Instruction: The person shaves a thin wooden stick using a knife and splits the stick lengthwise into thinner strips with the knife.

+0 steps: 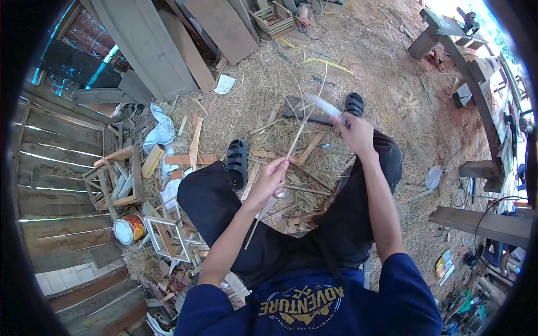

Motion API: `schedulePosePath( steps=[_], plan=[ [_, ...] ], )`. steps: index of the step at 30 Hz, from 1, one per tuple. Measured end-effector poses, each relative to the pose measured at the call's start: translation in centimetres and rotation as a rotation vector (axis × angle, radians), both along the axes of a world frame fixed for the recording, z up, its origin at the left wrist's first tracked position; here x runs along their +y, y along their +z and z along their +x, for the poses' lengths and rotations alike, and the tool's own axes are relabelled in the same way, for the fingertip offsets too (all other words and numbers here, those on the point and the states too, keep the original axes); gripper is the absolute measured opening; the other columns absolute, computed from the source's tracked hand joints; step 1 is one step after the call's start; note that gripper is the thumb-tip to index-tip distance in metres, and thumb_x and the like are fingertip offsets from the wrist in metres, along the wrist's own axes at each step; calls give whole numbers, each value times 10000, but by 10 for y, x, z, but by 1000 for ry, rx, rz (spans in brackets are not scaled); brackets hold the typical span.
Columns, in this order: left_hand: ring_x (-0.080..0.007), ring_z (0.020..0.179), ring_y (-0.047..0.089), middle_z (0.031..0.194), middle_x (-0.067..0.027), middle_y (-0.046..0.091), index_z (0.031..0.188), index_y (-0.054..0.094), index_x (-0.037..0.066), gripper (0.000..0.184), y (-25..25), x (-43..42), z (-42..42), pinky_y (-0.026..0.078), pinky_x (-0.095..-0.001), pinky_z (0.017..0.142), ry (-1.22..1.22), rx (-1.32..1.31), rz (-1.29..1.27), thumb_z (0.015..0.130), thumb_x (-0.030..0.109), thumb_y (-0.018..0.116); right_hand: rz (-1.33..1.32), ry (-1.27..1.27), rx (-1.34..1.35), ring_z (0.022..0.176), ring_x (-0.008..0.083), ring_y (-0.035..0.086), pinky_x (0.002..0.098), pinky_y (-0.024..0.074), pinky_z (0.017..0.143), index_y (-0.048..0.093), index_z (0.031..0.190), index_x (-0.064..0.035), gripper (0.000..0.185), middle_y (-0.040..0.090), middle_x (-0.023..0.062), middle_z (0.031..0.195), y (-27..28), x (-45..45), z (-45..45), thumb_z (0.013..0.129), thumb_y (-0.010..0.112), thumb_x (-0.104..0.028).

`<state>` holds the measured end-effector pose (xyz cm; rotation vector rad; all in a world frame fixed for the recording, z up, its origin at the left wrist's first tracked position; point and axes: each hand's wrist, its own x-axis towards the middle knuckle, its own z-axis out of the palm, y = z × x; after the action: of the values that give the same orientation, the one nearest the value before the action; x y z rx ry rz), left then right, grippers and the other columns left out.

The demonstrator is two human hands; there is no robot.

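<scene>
My left hand [270, 182] is closed around a thin, pale stick [298, 134], which looks like split wood or bamboo. The stick slants from above my lap up to a narrow tip beyond my feet. In my right hand [355, 135] is a knife [321, 105], its light blade blurred by motion. The blade points up and left, close to the stick's upper part; whether the two touch I cannot tell. Below lies a dark flat piece [308, 111] on the littered ground, partly behind the blade.
Wood shavings and offcuts cover the ground around my sandals [236, 163]. To the left are a paint can [129, 229], a white frame [168, 239] and a wooden crate [119, 182]. Boards [147, 47] lean at upper left; a wooden bench [476, 89] stands at right.
</scene>
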<state>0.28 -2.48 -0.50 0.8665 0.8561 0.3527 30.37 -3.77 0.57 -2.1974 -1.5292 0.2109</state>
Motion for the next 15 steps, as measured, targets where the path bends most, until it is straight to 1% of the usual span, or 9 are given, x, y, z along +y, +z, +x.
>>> schedulePosePath(
  steps=[3,4,5,6,9,10,13,14,15],
  plan=[
    [4,418,238,617,111,278,1253,585,85,283,4,10,-1,189,-206,380,67,-10,-62,1102,285,453,-38,119,141,646,361,680,434,519,600,750,896,-80,451,642,163,636,5,-6,-21,929,654,-519],
    [4,421,237,626,112,279,1243,585,83,276,5,16,-1,186,-207,382,81,-66,-57,1103,279,449,-72,175,178,644,359,677,435,518,599,749,889,-76,450,639,164,637,2,-4,-31,926,660,-517],
    [4,422,236,627,112,281,1240,584,83,274,3,18,0,183,-209,381,91,-68,-58,1103,278,450,-98,220,205,642,357,675,437,517,598,748,882,-73,450,637,164,638,3,-3,-35,922,666,-514],
    [3,423,235,629,112,282,1237,583,83,271,1,21,1,180,-210,380,100,-72,-57,1102,278,450,-138,266,181,642,362,670,444,519,604,739,884,-73,462,646,161,649,5,1,-41,921,660,-527],
    [4,429,233,630,110,282,1223,580,82,261,-5,21,4,170,-213,381,108,-36,-45,1101,276,455,-71,446,163,573,353,630,432,479,558,704,867,-51,446,601,148,603,-6,9,-56,934,670,-491],
    [5,431,233,629,110,281,1217,579,81,257,-5,20,5,166,-213,382,111,-14,-40,1100,275,457,-41,498,163,588,360,638,443,481,557,698,859,-60,413,612,157,622,-13,11,-60,922,690,-468],
    [2,438,241,633,106,289,1195,577,102,226,1,16,7,168,-201,385,107,-9,-22,1096,272,465,71,516,122,592,356,645,451,481,549,688,832,-64,396,630,159,639,-23,20,-61,918,700,-451],
    [1,435,238,629,105,287,1192,577,105,227,0,16,9,168,-202,382,126,-19,-38,1097,275,462,13,256,213,643,358,677,460,517,595,735,898,-98,448,656,169,658,-23,27,-52,934,638,-534],
    [0,431,236,625,104,286,1190,578,107,228,0,19,13,168,-202,379,141,-29,-53,1097,279,460,-117,288,-6,613,360,673,454,518,568,732,884,-101,447,651,161,631,-18,37,-35,938,633,-533]
  ],
)
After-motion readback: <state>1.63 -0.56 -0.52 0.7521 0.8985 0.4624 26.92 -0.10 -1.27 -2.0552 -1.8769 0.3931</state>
